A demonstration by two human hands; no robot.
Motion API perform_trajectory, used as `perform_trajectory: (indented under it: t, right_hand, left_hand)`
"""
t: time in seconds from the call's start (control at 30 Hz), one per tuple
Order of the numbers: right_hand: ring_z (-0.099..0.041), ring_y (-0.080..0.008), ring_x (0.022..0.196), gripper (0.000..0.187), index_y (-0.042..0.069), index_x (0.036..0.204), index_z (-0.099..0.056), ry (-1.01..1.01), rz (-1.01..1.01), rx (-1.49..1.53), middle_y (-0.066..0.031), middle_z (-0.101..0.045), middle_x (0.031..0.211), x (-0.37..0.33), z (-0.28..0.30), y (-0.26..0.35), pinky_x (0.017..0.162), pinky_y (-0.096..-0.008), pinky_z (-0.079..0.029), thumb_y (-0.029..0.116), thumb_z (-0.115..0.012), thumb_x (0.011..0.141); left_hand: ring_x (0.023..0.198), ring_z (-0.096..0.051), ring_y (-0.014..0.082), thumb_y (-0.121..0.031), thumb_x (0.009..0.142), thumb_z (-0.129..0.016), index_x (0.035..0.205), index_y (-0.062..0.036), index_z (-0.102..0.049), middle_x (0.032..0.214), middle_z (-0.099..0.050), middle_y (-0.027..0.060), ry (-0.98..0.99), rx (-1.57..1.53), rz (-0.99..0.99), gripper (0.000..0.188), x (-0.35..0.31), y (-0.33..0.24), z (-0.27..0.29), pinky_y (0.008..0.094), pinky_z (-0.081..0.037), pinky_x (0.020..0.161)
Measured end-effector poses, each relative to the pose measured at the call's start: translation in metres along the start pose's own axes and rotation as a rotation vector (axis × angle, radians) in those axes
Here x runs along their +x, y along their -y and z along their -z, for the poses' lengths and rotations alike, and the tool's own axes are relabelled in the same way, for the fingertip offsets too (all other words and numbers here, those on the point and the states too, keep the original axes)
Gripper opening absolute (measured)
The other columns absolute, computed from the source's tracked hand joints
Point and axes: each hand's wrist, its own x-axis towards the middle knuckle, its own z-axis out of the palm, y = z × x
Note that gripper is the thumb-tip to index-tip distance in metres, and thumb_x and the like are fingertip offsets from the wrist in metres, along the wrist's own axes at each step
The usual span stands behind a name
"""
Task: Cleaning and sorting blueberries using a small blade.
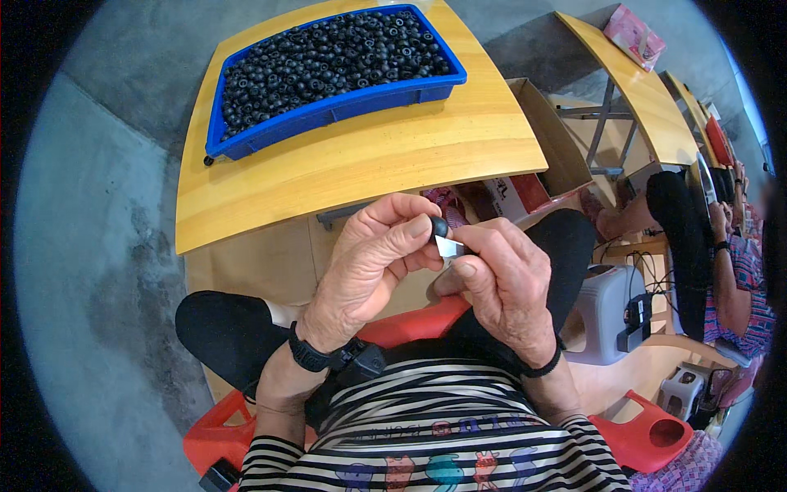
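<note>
A striped shirt fills the lower edge, closest of all. Above it, the left hand pinches a small round black piece between thumb and fingers. The right hand has its thumb and fingers pressed together on a small knife, its pale blade at the piece's lower side; whether the two touch, I cannot tell. Beyond the hands, a blue tray heaped with similar black pieces sits on the yellow wooden surface. An open cardboard box stands just right of that surface.
</note>
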Motion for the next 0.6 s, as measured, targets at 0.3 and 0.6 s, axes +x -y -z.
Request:
perform_trajectory:
  t: [0.3, 0.6]
  right_hand:
    - [-0.051, -0.0257, 0.057, 0.020, 0.002, 0.084, -0.058, 0.000, 0.001, -0.034, -0.0101, -0.047, 0.065, -0.0014, 0.0009, 0.0008, 0.049, -0.0346, -0.041, 0.019, -0.066, 0.077]
    - [-0.049, -0.0258, 0.055, 0.020, 0.003, 0.076, -0.055, 0.017, 0.006, -0.065, -0.0097, -0.045, 0.064, -0.0028, 0.0013, -0.0014, 0.047, -0.0348, -0.040, 0.019, -0.065, 0.078]
  left_hand:
    - [0.072, -0.061, 0.0087, -0.015, 0.088, -0.057, 0.100, -0.0036, -0.058, 0.085, -0.061, 0.0033, 0.013, -0.169, 0.083, 0.017, 0.0000, 0.0033, 0.0006, 0.0227, -0.054, 0.067]
    - [0.070, -0.061, 0.0094, -0.016, 0.087, -0.058, 0.099, -0.0038, -0.058, 0.081, -0.062, 0.0034, 0.015, -0.149, 0.097, 0.017, 0.0022, 0.0056, 0.0037, 0.0213, -0.053, 0.065]
